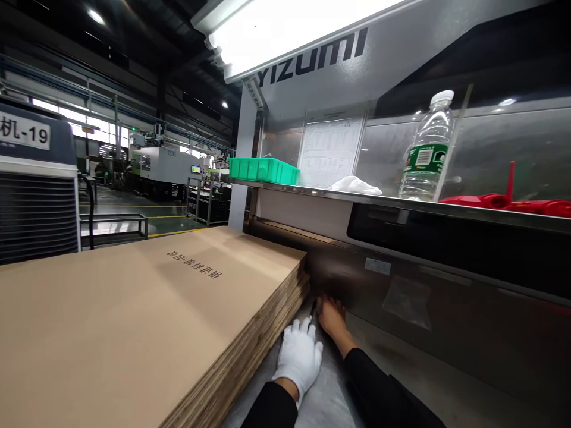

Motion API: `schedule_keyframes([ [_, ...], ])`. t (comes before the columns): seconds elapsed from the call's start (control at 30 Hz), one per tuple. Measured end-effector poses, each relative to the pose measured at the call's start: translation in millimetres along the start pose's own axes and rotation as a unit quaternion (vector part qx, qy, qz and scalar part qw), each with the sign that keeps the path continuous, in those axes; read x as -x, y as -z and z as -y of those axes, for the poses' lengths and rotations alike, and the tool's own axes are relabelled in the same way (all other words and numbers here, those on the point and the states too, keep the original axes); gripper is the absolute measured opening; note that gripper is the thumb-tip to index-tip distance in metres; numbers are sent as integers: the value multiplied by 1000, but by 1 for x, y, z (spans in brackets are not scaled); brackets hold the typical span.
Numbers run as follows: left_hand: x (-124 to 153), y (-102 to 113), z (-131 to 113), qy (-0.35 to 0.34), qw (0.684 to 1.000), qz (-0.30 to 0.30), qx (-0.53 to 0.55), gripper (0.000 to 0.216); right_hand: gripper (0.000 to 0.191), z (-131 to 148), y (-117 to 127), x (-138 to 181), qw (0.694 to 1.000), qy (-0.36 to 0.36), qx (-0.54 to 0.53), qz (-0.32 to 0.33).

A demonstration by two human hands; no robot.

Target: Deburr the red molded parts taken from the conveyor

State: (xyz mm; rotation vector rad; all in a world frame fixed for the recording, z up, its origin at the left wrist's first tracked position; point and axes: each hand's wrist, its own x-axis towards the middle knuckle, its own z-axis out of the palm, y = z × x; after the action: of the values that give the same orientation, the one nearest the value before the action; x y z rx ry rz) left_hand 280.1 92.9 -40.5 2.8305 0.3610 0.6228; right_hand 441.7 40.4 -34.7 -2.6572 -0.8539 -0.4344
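My left hand point(300, 355), in a white glove, lies over the metal surface beside the cardboard stack, its fingers stretched forward. Just ahead of its fingertips is a thin, dark, pen-like object point(313, 308) with a paler lower end; its kind is too small to tell. My bare right hand point(332, 316) is at the far end of the gap, fingers curled, with the thumb side against that object. What the curled fingers hold is partly hidden. To the left rises the stack of flat brown cardboard sheets point(214, 297), its top sheet printed with dark characters.
A metal shelf point(330, 193) above my hands bears a green tray point(263, 170), a white cloth point(355, 185), a water bottle point(426, 154) and red plastic parts point(491, 201). The machine's dark panel point(401, 279) stands to the right. Other machines point(165, 163) stand at the back left.
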Motion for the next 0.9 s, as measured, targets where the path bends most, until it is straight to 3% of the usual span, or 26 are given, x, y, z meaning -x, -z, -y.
schedule_keyframes([
  [0.2,-2,4,-1,-4,1000,11,-10,50,35,-19,10,18,997,46,-61,1],
  [0.47,-4,6,0,35,999,8,-23,38,34,-14,-5,12,986,105,-131,8],
  [0.9,-4,1,0,38,998,0,-45,35,22,-15,0,24,993,52,-104,36],
])
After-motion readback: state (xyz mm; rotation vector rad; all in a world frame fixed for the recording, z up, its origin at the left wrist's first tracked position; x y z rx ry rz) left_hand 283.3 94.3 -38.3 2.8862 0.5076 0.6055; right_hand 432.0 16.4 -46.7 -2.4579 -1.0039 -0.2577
